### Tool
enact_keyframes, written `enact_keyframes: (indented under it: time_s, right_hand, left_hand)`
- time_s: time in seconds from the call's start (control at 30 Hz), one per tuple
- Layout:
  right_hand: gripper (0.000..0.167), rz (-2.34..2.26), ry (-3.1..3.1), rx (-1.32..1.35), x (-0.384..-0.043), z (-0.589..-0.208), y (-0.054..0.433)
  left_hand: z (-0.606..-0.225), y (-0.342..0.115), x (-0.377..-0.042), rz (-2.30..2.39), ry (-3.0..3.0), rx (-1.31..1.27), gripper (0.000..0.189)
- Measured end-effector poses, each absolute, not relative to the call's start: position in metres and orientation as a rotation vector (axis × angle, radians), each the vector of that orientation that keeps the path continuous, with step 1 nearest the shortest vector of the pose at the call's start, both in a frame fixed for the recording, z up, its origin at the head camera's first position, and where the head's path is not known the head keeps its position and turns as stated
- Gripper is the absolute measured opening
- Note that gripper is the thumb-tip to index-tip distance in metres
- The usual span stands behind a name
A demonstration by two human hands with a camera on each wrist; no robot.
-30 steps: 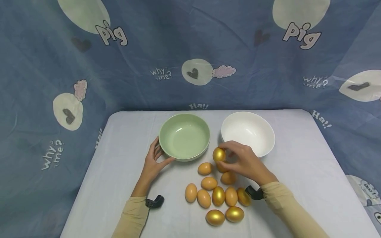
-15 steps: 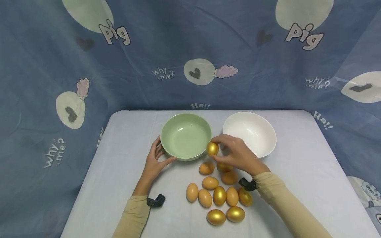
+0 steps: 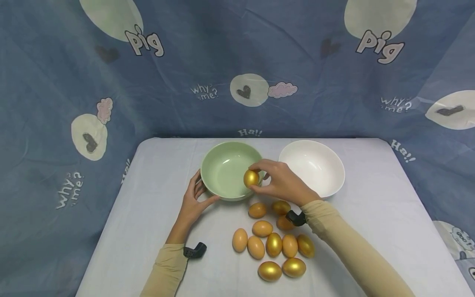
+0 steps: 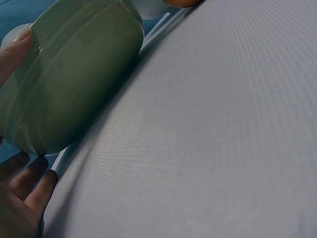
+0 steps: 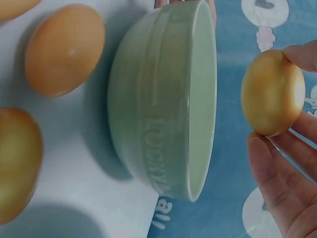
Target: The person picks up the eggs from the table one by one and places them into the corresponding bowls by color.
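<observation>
In the head view, my right hand (image 3: 276, 179) pinches a golden egg (image 3: 251, 178) between thumb and fingers, over the right side of a green bowl (image 3: 226, 194). The right wrist view shows that egg (image 5: 272, 94) held above the level of the bowl's rim, apart from it. My left hand (image 3: 193, 206) holds the bowl at its lower left, the thumb along the front and the fingers round the side. From the left wrist, the thumb (image 4: 15, 54) lies near the rim and the fingertips by the bowl's underside. No egg shows inside the bowl.
A white bowl (image 3: 315, 185) stands right of the green one, partly behind my right hand. Several brown eggs (image 3: 256, 247) and golden eggs (image 3: 269, 271) lie loose on the white table (image 3: 130, 231) in front of the bowls. A printed blue cloth (image 3: 208, 115) hangs behind.
My right hand has carried the golden egg leftward and up from beside the other eggs to above the green bowl. The left hand stays at the bowl.
</observation>
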State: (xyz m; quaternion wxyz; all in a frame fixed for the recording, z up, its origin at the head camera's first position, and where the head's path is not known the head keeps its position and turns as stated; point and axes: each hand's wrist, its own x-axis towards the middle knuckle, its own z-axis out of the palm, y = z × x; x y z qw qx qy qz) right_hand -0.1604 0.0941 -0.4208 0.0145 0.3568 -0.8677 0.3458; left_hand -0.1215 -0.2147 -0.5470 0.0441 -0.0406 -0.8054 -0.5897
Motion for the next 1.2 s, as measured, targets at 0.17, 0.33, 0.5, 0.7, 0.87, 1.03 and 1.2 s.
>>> enact_keyframes:
  time_s: [0.17, 0.33, 0.5, 0.7, 0.87, 1.03, 1.2]
  right_hand:
    - [0.044, 1.052, -2.734, 1.118, -0.166, -0.42, 0.085]
    - [0.044, 0.995, -2.778, 1.12, -0.172, -0.42, 0.077]
    - [0.042, 0.959, -2.77, 1.154, -0.179, -0.419, 0.066]
    - [0.042, 0.955, -2.73, 1.215, -0.187, -0.417, 0.055]
    - [0.043, 0.942, -2.765, 1.193, -0.191, -0.418, 0.049]
    - [0.042, 0.91, -2.785, 1.199, -0.198, -0.419, 0.04]
    - [0.043, 0.9, -2.805, 1.239, -0.206, -0.419, 0.03]
  left_hand:
    - [-0.548, -0.216, -0.122, -1.839, -2.452, -0.119, 0.11]
    - [-0.545, -0.215, -0.123, -1.85, -2.45, -0.111, 0.111]
    - [-0.546, -0.216, -0.122, -1.845, -2.45, -0.114, 0.109]
    - [-0.549, -0.216, -0.122, -1.85, -2.44, -0.129, 0.107]
    - [-0.548, -0.215, -0.122, -1.823, -2.457, -0.136, 0.108]
    - [-0.548, -0.215, -0.121, -1.826, -2.463, -0.129, 0.109]
    - [-0.548, -0.216, -0.121, -1.841, -2.453, -0.15, 0.108]
